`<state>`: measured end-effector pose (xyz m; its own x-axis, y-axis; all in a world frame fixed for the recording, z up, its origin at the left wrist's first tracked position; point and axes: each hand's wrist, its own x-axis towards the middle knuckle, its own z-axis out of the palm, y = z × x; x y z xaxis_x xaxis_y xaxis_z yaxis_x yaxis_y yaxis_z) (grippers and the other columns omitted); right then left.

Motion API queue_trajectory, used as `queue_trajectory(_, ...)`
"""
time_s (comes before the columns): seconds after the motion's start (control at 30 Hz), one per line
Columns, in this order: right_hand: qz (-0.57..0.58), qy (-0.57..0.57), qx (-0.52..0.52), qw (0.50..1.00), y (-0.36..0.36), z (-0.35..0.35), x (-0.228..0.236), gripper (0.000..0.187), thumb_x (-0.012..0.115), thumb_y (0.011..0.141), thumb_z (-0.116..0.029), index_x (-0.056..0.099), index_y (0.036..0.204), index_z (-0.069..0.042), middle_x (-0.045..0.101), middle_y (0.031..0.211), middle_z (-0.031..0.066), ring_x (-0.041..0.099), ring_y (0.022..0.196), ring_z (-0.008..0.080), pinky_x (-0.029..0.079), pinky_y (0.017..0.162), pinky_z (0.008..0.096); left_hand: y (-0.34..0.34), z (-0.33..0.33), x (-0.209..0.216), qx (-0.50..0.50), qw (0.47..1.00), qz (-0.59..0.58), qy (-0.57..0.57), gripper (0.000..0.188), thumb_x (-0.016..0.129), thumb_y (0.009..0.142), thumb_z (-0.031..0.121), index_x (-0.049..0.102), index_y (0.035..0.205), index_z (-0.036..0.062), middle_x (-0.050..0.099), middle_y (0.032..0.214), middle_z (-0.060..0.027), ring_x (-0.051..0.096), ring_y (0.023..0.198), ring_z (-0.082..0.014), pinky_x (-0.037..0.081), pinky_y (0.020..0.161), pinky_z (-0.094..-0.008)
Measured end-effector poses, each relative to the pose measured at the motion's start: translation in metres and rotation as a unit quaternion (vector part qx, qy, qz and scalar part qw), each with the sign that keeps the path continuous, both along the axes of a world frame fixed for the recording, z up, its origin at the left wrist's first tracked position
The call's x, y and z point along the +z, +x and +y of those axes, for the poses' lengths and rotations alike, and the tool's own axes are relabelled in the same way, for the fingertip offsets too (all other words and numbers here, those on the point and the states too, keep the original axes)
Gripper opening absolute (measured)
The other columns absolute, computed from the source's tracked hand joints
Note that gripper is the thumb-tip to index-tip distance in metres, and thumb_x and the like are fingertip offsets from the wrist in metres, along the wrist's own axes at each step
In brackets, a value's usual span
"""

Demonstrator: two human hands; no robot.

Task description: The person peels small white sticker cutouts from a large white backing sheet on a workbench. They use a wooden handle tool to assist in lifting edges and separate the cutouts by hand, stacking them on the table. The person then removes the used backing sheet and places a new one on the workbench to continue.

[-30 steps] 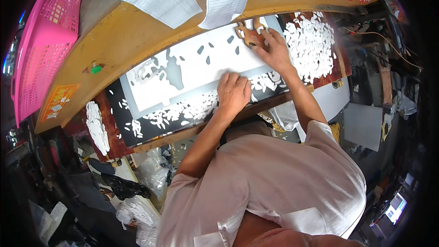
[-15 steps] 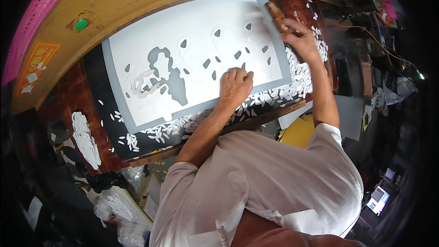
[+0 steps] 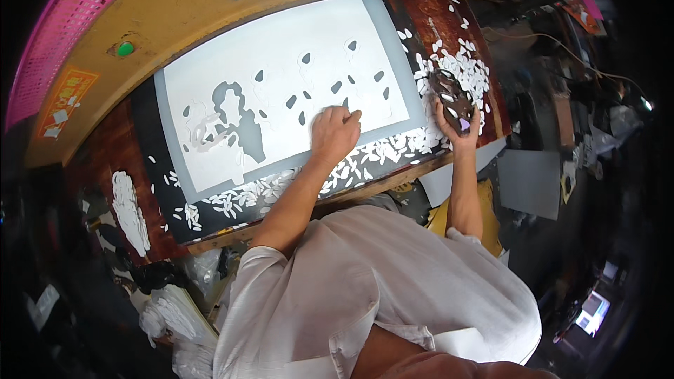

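Observation:
A white sheet point(image 3: 210, 56) with several teardrop-shaped holes and one larger ragged opening lies on a grey board point(image 3: 394, 56). My left hand point(image 3: 335, 133) rests on the sheet's near edge, its fingers curled close to a small hole; whatever they might pinch is hidden. Right of the board, my right hand point(image 3: 460, 137) grips a dark brown cutting die point(image 3: 453, 98) from below. White bits and a small purple patch show on the die's upturned face. Beneath and around it are scattered small white oval pieces point(image 3: 472, 63).
More white pieces point(image 3: 246, 196) line the table's near edge. A stack of white strips point(image 3: 130, 214) lies at the left. The yellow machine frame point(image 3: 168, 10) with a green button point(image 3: 125, 49) arches over the far side, beside a pink basket point(image 3: 67, 28).
My right hand has drawn the cutting die nearer, from the board's far right corner to over the loose pieces, and turned it face up. My left hand stays on the sheet.

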<state>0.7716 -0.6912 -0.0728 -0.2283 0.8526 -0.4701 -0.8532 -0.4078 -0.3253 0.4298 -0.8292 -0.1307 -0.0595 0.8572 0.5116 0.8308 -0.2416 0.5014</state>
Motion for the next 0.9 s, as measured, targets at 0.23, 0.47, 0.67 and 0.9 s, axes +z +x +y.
queue_trajectory(0.23,-0.036,0.059,0.106,0.992,0.027,0.019,0.039,0.087,0.062,0.094,-0.054,0.042,0.156,0.004,0.051,0.149,0.0355,0.055,0.132,0.0537,0.054,0.106,0.0614,0.001,0.002,0.006,-0.009,1.000,0.003,-0.008,0.029,0.080,0.080,0.011,0.082,0.108,0.0167,0.062,0.095,-0.0044,0.061,0.089,-0.0258,0.051,0.075,-0.0408)
queue_trajectory(0.47,0.069,-0.106,0.025,0.992,0.017,0.013,0.010,0.071,0.057,0.101,-0.043,0.044,0.155,0.000,0.042,0.157,0.0365,0.047,0.139,0.0591,0.043,0.114,0.0747,0.004,0.001,0.009,-0.007,1.000,0.014,0.003,0.029,0.079,0.081,0.010,0.083,0.109,0.0162,0.063,0.096,-0.0050,0.062,0.089,-0.0263,0.052,0.075,-0.0404)
queue_trajectory(0.67,-0.009,-0.077,0.031,0.997,0.013,0.017,0.027,0.077,0.049,0.108,-0.059,0.034,0.163,-0.007,0.035,0.162,0.0364,0.037,0.143,0.0677,0.035,0.110,0.0879,0.007,0.000,0.012,0.010,1.000,0.019,0.007,0.030,0.078,0.080,0.009,0.083,0.108,0.0155,0.064,0.095,-0.0052,0.062,0.088,-0.0265,0.052,0.074,-0.0406)
queue_trajectory(0.9,-0.008,-0.118,0.019,0.993,0.019,0.036,0.050,0.074,0.048,0.110,-0.055,0.033,0.163,-0.005,0.036,0.164,0.0326,0.039,0.146,0.0600,0.037,0.114,0.0827,0.007,0.001,0.008,0.020,1.000,0.010,0.011,0.027,0.079,0.079,0.009,0.084,0.104,0.0167,0.064,0.094,-0.0036,0.062,0.088,-0.0252,0.052,0.075,-0.0410)
